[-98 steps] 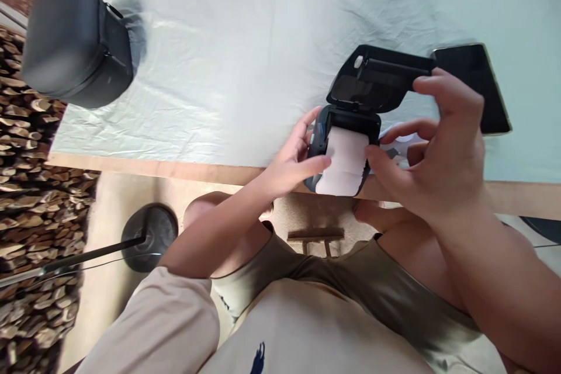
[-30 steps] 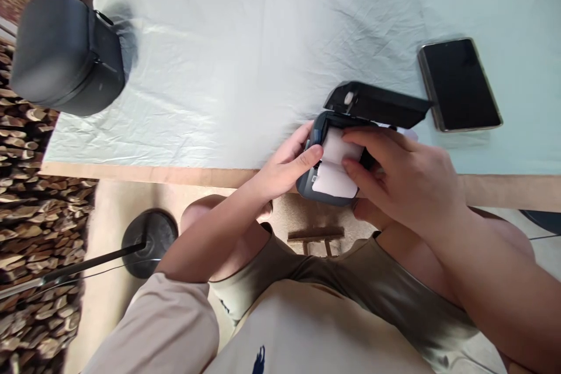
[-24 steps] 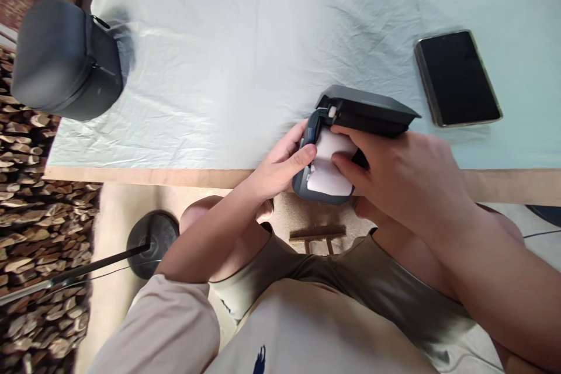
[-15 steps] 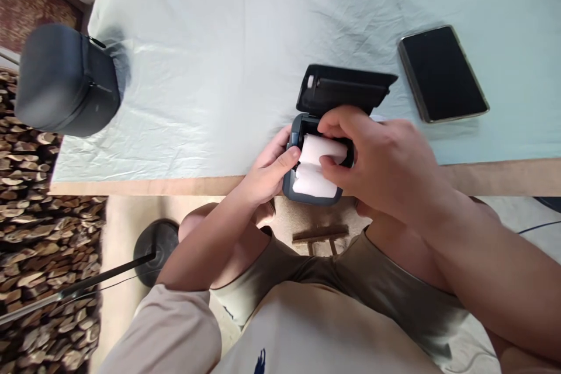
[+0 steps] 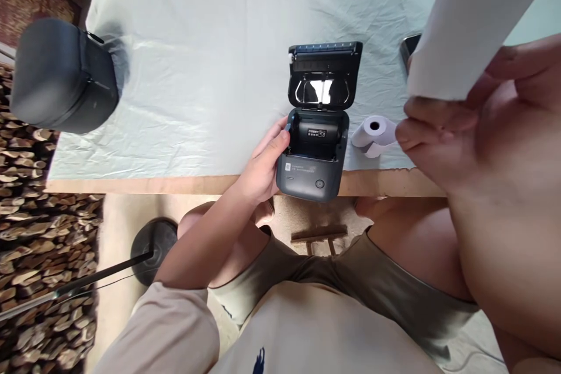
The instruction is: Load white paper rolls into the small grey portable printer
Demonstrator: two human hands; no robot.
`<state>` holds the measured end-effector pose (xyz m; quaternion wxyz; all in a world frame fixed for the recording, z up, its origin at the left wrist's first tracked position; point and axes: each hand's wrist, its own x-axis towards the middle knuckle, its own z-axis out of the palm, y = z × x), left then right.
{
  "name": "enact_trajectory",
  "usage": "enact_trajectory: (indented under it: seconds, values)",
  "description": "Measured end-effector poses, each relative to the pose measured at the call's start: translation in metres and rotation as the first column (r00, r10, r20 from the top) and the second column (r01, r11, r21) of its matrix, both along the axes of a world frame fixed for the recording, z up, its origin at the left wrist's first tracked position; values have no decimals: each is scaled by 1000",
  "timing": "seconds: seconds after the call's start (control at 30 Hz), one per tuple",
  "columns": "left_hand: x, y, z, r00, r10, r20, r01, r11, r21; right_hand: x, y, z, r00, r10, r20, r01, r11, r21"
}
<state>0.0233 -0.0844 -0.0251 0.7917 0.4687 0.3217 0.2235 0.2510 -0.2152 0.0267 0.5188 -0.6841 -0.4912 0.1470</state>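
Observation:
My left hand (image 5: 265, 166) grips the left side of a dark grey portable label printer (image 5: 309, 178) at the table's front edge. The printer's lid (image 5: 324, 61) is up, and no paper shows in its bay, where a label with a QR code is visible. Raised close to the camera, my right hand (image 5: 464, 123) is closed on a white paper roll (image 5: 473, 29), whose loose end spreads upward. A second white paper roll (image 5: 377, 131) with a dark core lies on the cloth just right of the printer.
A dark zipped case (image 5: 65, 76) stands at the left of the cloth-covered table (image 5: 197, 70). Behind my right hand a phone (image 5: 409, 47) is mostly hidden. A black stand base (image 5: 153, 251) is on the floor at left, near stacked firewood (image 5: 44, 257).
My right hand has lifted the white paper roll out of the printer and carried it up and right. The second roll beside the printer has come into view. My left hand stays on the printer.

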Motion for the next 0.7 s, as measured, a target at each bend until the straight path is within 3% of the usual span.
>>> enact_trajectory:
  seconds: [0.03,0.1,0.17,0.27,0.37,0.43,0.5,0.6,0.63,0.7]
  values:
    - [0,1,0,1000,0,1,0,1000,1,7,0,0,991,-1,-135,-3,1000,-30]
    - [0,1,-1,1000,-1,8,1,1000,-2,18,2,-1,881,-65,-469,41,997,-61]
    - [0,1,-2,1000,-4,18,4,1000,-10,26,5,-7,800,-190,-569,221,975,-15]
    - [0,0,-1,999,-12,31,13,1000,-22,38,8,-27,862,-266,-431,323,944,62]
    - [0,-1,1,999,-28,35,29,998,-47,52,5,-49,969,-193,-155,207,975,81]
    - [1,-2,3,999,-32,35,34,998,-55,60,0,-60,985,-150,91,142,986,82]
    - [2,-2,4,999,-28,42,30,998,-54,66,-3,-66,947,-148,286,167,985,-44]
    - [3,-4,3,997,-17,72,21,998,-55,66,-7,-69,890,-111,443,260,921,-291]
    - [3,-4,3,997,-18,79,22,998,-56,64,-9,-69,864,-114,490,280,919,-278]
    - [3,-5,2,996,-22,82,26,998,-51,55,-14,-66,771,-205,602,296,954,-54]
